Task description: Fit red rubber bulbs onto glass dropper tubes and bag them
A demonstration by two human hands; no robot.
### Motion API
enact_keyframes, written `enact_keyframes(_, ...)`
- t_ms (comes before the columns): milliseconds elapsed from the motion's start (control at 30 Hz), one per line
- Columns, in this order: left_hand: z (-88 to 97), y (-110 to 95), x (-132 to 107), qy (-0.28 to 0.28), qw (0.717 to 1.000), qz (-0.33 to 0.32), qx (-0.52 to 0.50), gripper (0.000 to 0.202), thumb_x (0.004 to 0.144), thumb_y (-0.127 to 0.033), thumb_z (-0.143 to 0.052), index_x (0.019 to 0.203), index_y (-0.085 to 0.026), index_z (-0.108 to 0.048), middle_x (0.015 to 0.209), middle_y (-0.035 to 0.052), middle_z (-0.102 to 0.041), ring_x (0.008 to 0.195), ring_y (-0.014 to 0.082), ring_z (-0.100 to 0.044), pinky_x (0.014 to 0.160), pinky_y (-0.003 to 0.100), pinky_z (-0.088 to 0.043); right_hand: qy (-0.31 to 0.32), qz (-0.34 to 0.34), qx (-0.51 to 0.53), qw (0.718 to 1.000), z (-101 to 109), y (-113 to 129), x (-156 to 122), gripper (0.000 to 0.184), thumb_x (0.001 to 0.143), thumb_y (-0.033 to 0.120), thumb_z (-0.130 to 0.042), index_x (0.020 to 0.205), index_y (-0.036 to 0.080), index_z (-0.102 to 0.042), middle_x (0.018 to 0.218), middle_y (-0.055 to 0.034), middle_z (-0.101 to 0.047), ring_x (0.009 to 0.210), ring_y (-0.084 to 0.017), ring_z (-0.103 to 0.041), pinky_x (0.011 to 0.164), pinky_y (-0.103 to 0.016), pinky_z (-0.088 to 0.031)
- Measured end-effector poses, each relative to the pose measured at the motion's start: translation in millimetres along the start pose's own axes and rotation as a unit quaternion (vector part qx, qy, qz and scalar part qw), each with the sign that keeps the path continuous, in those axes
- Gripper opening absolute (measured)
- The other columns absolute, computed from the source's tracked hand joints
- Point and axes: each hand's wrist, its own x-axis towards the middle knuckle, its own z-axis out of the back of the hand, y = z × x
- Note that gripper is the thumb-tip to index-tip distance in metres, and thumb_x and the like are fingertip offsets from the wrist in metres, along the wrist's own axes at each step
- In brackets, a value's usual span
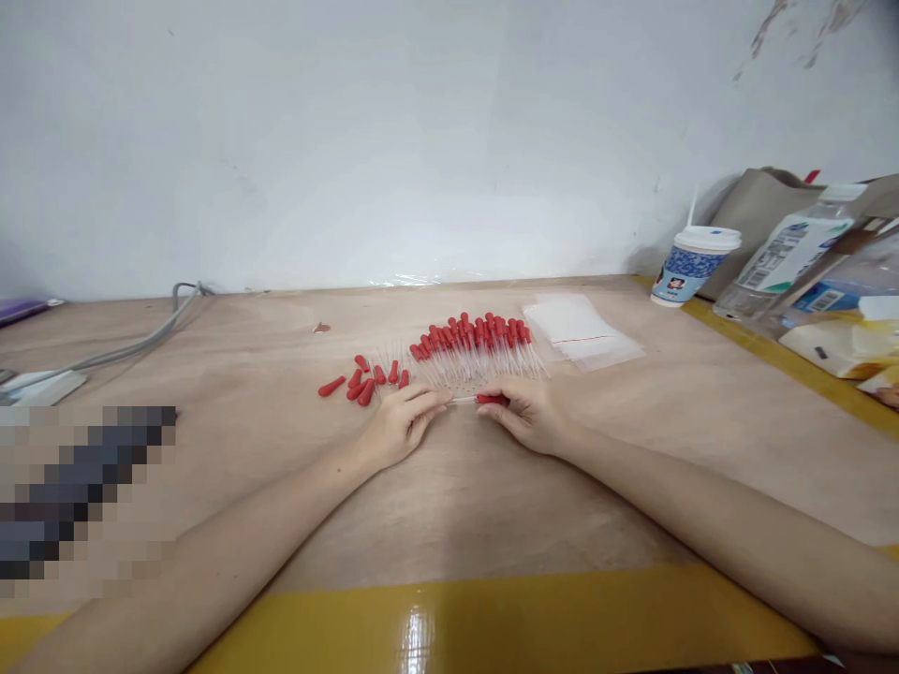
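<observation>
1. One camera sits on the person's head.
2. It looks forward and down at the table (231,374).
3. The left hand (404,421) and the right hand (532,412) are near, around the middle of the view.
4. Yellow tape (506,608) on the table's close edge runs along the bottom.
5. The wall (351,140), farther off, fills the top.

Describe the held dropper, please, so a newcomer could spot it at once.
On the table, find the pile of red-topped droppers. Just nearer, the left hand and right hand hold one dropper between them; unlike the piled ones, it runs crosswise, red end rightward.
</observation>
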Motion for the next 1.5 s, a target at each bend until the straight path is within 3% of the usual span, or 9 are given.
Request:
enact_keyframes(533, 0.8, -3.5, 0.7, 0.027, 0.999, -0.03, 0.001, 0.024, 0.085, -0.011, -0.044, 0.101, -0.014, -0.062, 0.085, 0.0079, -0.066, 0.072, 0.0129, -0.063, 0.06, 0.022, -0.051, 0.008, 0.08, -0.087, 0.993, 0.6, 1.8, -5.0, 0.014, 0.086, 0.025, -0.047, 0.087, 0.018, -0.06, 0.075, -0.0051, -0.063, 0.069, -0.015, -0.056, 0.062, -0.028, -0.046)
enact_keyframes(800, -0.8, -6.2, -1.3, 0.032, 0.995, -0.054, 0.073, 0.026, 0.086, -0.009, -0.041, 0.102, -0.014, -0.06, 0.084, 0.0069, -0.063, 0.072, 0.0136, -0.059, 0.063, 0.024, -0.05, 0.023, 0.127, -0.17, 0.977, -0.2, 2.8, -2.0, 0.016, 0.087, 0.023, -0.045, 0.088, 0.016, -0.06, 0.075, -0.0066, -0.062, 0.069, -0.016, -0.054, 0.063, -0.03, -0.046)
enact_keyframes(900, -1.0, -7.0, 0.0, 0.021, 0.994, -0.055, 0.095, 0.026, 0.086, -0.011, -0.042, 0.104, -0.015, -0.059, 0.086, 0.0074, -0.063, 0.074, 0.0143, -0.058, 0.064, 0.025, -0.05, 0.041, 0.117, -0.159, 0.979, 6.0, 0.7, 4.4, 0.015, 0.086, 0.022, -0.046, 0.09, 0.018, -0.06, 0.077, -0.0064, -0.063, 0.071, -0.016, -0.055, 0.065, -0.031, -0.047)
enact_keyframes(1033, -1.4, -1.1, 0.5, -0.004, 0.994, -0.041, 0.1, 0.028, 0.086, -0.015, -0.045, 0.112, -0.015, -0.056, 0.091, 0.0086, -0.063, 0.08, 0.0156, -0.058, 0.069, 0.028, -0.05, 0.015, 0.058, -0.111, 0.992, 15.9, -5.6, 8.2, 0.012, 0.084, 0.021, -0.05, 0.091, 0.018, -0.06, 0.081, -0.0054, -0.063, 0.073, -0.015, -0.058, 0.065, -0.028, -0.048)
enact_keyframes(1167, -0.9, 6.1, -1.6, -0.013, 0.994, -0.024, 0.103, 0.023, 0.085, -0.021, -0.05, 0.105, -0.017, -0.062, 0.086, 0.0067, -0.066, 0.076, 0.0149, -0.061, 0.066, 0.027, -0.05, 0.018, 0.02, -0.072, 0.997, 17.7, -12.6, 3.0, 0.011, 0.084, 0.021, -0.051, 0.088, 0.018, -0.061, 0.08, -0.0046, -0.063, 0.072, -0.014, -0.058, 0.065, -0.027, -0.048)
enact_keyframes(1333, -0.9, 6.5, -3.7, -0.026, 0.995, -0.019, 0.099, 0.019, 0.085, -0.022, -0.051, 0.096, -0.017, -0.066, 0.074, 0.0042, -0.065, 0.063, 0.0116, -0.059, 0.057, 0.022, -0.047, 0.014, 0.014, -0.07, 0.997, 10.7, -15.6, -1.4, 0.013, 0.084, 0.025, -0.05, 0.086, 0.019, -0.062, 0.078, -0.0034, -0.063, 0.07, -0.013, -0.057, 0.064, -0.027, -0.047)
enact_keyframes(1500, 1.0, 4.2, -3.6, -0.025, 0.996, -0.023, 0.082, 0.019, 0.085, -0.02, -0.051, 0.094, -0.014, -0.066, 0.072, 0.0057, -0.064, 0.064, 0.0124, -0.058, 0.058, 0.023, -0.047, 0.038, 0.039, -0.079, 0.995, 8.6, -13.6, -1.7, 0.014, 0.085, 0.027, -0.05, 0.087, 0.018, -0.061, 0.077, -0.0039, -0.063, 0.072, -0.014, -0.056, 0.064, -0.027, -0.046)
